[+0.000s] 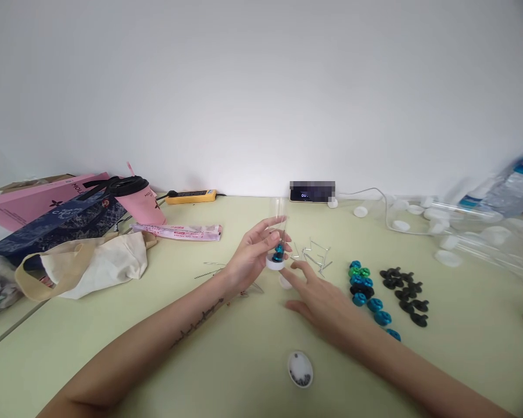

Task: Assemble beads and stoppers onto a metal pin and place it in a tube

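My left hand (255, 252) is wrapped round a clear tube (279, 215) held upright, with a white cap (275, 262) at its bottom end. Blue and dark parts (278, 252) show inside the tube, just above the cap. My right hand (311, 287) is just right of the cap, fingers apart and bent, holding nothing. Under its fingertips a white round cap (285, 281) lies on the table. Thin metal hex keys (316, 255) lie behind my right hand. Blue and green knobs (375, 304) and black winged pieces (407, 293) are at the right.
A white dish (300, 370) with small dark bits sits near the front. Clear tubes (470, 244) and white caps (448, 258) lie far right beside a water bottle (512, 186). At left are a pink cup (142, 203), a cloth bag (100, 267) and a power strip (192, 197).
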The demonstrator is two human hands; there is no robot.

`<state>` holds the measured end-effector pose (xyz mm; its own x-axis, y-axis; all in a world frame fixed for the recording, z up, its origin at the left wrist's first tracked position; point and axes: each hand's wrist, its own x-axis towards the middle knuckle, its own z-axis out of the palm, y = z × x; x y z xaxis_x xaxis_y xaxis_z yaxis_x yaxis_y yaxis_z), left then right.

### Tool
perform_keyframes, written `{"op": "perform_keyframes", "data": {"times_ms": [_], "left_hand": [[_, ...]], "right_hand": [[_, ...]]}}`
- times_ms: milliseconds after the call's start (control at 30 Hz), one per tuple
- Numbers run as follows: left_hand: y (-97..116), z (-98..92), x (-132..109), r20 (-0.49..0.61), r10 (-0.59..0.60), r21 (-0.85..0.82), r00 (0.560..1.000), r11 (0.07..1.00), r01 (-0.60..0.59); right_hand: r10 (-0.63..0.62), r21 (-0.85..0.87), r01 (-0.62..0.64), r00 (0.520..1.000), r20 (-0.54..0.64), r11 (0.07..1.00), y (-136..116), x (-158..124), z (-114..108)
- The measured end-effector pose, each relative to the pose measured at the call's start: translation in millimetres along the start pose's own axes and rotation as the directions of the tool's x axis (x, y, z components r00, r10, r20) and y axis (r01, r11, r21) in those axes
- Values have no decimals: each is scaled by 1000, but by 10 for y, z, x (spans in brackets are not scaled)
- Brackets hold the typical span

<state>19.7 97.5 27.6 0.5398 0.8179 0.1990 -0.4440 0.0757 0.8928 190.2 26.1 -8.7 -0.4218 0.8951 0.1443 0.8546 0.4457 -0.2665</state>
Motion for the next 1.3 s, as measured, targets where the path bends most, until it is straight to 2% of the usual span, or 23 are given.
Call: {"op": "perform_keyframes", "data": {"times_ms": [133,267,433,567,667,800,967,1133,1300], "left_hand": [[-23,11,-16,-2,-22,15,1000,1000,23],[-82,23,-44,-14,-38,64,999,997,38],[-82,64,-92,62,4,289,998,957,-22],[-53,107,-133,137,-18,450,990,892,-46],[-69,129,-151,158,-29,499,987,865,-54],[-93,137,-149,167,-29,551,986,832,-69],[-33,137,-142,203,-62,643,977,761,-86],[23,143,-145,190,-93,729,977,681,-77],[36,149,-153,169,-128,745,977,666,-41]], "right_hand": [[31,-12,-30,999,19,999,-15,48,133],[36,66,-38,999,19,997,5,37,23],[86,264,-74,996,-33,962,155,-12,-355],[214,565,-101,967,-137,819,283,-37,-728],[224,644,-87,965,-134,760,305,-72,-924],[258,655,-134,961,-96,743,287,-109,-1022],[233,624,-153,971,-48,766,305,-126,-1019],[206,598,-155,978,-17,786,351,-146,-1026],[235,574,-211,971,32,791,381,-141,-1004]]}}
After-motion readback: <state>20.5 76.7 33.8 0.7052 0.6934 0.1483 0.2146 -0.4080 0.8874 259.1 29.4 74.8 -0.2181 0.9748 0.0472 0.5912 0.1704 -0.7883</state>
